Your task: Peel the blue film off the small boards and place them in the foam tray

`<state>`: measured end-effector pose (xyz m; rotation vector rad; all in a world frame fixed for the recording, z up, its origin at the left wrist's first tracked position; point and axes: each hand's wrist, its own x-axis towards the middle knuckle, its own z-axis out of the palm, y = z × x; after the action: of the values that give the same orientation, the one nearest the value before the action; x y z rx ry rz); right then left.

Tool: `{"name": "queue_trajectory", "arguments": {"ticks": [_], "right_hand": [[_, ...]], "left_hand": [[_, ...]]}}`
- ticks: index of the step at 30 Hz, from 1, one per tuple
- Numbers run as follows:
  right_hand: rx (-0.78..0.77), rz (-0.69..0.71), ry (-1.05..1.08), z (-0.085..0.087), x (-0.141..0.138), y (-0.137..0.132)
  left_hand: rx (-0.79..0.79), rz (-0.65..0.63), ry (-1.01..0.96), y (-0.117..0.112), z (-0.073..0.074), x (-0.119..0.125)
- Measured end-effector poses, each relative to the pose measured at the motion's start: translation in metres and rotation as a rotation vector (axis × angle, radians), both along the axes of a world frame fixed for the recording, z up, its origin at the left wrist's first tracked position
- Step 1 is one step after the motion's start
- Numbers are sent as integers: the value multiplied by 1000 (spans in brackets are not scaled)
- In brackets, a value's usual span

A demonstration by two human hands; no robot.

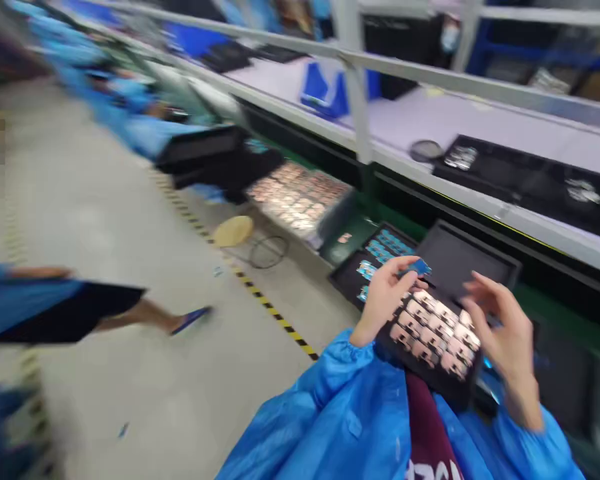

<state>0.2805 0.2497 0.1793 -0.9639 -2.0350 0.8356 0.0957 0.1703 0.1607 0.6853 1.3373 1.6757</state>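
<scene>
My left hand (386,297) pinches a small flat blue piece (420,267) between thumb and fingers. Below it, a black tray (447,388) rests close against my body. Rows of thin copper-coloured parts (433,323) with cut-out edges lie in that tray. Over the tray's right side hovers my right hand (505,327), its fingers curved and apart, with nothing visible between them. Beyond my left hand is another black tray (347,275) holding blue parts (387,243). A bare black tray (473,250) lies behind the copper-coloured parts.
A box (337,217) of many copper-coloured parts stands farther along the green bench. A white shelf (395,133) with a metal rail runs above, carrying a long black tray (525,177). At left, a person (45,300) walks on the floor; blue-clothed workers sit along the line.
</scene>
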Motion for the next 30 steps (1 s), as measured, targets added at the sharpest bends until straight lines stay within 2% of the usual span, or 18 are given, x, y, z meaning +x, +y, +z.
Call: {"name": "queue_trajectory", "arguments": {"ticks": [2,6,11,15,18,23,27,30], "right_hand": [[-120,-32,34,-1,17,-12],[-344,-88,206,-12,19,-10],[-406,-103,297,-23,30,-14],[-315,-133,239,-29,35,-20],[-142,-206,219,-34,33,-24],[145,-328,142,-40,35,-25],[240,-345,113,-45,43,-22],[293,-345,64,-48,49,-20]], "left_hand": [[-32,-52,95,5,1,18],[-48,-135,262,7,0,42],[-54,-157,368,5,-4,57],[-47,-92,365,9,-16,66],[-34,-78,303,13,-24,72],[26,-202,254,15,-24,72],[13,-325,162,15,-24,68],[-46,-372,30,15,-29,66]]}}
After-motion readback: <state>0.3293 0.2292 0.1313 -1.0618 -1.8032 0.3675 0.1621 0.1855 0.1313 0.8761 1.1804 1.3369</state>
